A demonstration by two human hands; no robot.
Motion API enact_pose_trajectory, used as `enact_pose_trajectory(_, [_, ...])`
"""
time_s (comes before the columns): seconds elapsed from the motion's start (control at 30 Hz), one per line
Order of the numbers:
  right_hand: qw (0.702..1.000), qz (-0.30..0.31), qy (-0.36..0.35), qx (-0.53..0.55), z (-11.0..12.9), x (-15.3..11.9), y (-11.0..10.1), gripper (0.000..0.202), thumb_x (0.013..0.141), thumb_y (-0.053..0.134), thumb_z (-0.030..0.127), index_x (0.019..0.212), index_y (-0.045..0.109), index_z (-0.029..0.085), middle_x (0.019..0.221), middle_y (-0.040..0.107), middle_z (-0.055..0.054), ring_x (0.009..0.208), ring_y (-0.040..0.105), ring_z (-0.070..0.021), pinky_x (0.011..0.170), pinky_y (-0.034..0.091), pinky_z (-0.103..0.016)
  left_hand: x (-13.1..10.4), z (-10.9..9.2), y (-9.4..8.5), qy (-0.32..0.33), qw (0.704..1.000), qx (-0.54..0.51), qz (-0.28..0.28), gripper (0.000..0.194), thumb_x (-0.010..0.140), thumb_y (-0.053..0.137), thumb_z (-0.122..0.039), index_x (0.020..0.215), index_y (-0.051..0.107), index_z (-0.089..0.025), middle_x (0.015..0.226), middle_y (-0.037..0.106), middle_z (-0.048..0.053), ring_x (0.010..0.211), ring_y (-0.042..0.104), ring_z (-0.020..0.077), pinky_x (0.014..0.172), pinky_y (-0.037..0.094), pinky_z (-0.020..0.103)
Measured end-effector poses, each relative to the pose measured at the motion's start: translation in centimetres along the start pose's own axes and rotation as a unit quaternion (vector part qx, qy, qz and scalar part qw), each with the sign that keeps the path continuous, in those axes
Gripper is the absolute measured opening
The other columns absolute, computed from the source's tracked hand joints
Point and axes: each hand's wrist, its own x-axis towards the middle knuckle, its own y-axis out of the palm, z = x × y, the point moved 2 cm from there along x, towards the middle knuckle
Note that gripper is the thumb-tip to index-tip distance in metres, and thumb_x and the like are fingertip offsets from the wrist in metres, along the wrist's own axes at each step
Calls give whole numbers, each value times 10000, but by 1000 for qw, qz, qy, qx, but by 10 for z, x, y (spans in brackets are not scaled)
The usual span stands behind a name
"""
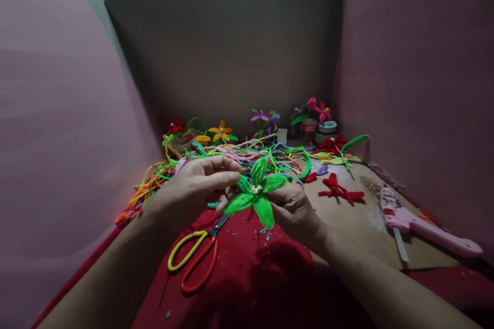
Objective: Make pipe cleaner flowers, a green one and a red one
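A bright green flower [263,209] with five fuzzy petals and a pale cream centre faces the camera between my hands. My left hand [210,180] pinches the tip of its upper left petal between thumb and fingers. Behind the right-hand petals, the fingers of my right hand [295,208] are curled round the back of the flower; the part they grip is hidden. Scissors [198,259] with one yellow and one red handle lie below my left hand on the red cloth [247,277], their blades pointing up toward the flower.
Colourful fuzzy stems [154,185] are heaped behind my hands. On the brown board [347,226] at right lie a red petal piece [339,190] and a pink glue gun [436,231]. Finished flowers [222,131] and a jar [326,131] stand along the back, between pink side walls.
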Motion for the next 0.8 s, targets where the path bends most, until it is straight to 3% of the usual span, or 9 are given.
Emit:
enact_pose_trajectory(0.1, [999,29,1,13,1,0,2,285,837,509,263,592,605,154,602,501,-1,615,459,-112,592,405,-242,2,-3,-3,-32,995,55,70,162,698,680,-229,822,615,-149,535,556,-21,388,457,56,384,356,167])
enact_pose_trajectory(0.23, [997,43,24,57,1,0,3,323,833,511,309,556,580,159,593,472,2,594,437,-111,572,406,-240,4,-3,0,-22,990,39,130,154,712,663,-204,839,614,-131,653,578,9,508,501,70,480,394,187])
enact_pose_trajectory(0.37, [991,36,43,120,1,0,4,337,815,538,387,572,604,164,591,457,11,587,424,-108,574,407,-248,1,2,4,5,993,-8,116,157,708,678,-187,831,593,-139,668,574,2,535,505,64,503,385,176])
enact_pose_trajectory(0.57, [984,57,61,160,3,-1,5,291,812,558,350,606,638,161,591,479,19,573,427,-97,575,408,-231,-4,12,8,62,990,-82,97,207,708,675,-176,882,563,-186,629,564,-28,489,478,53,472,359,161])
enact_pose_trajectory(0.67, [984,62,61,153,2,-1,6,267,810,565,329,624,652,158,577,475,24,563,417,-91,565,401,-220,-4,10,5,62,991,-37,109,201,723,661,-192,908,584,-174,663,583,-11,538,504,66,506,382,164])
enact_pose_trajectory(0.8, [982,85,64,153,1,0,6,234,813,563,311,671,671,160,623,527,15,602,464,-99,601,417,-225,-2,-1,0,54,989,63,122,159,734,640,-246,859,643,-147,799,633,39,711,570,128,676,444,222])
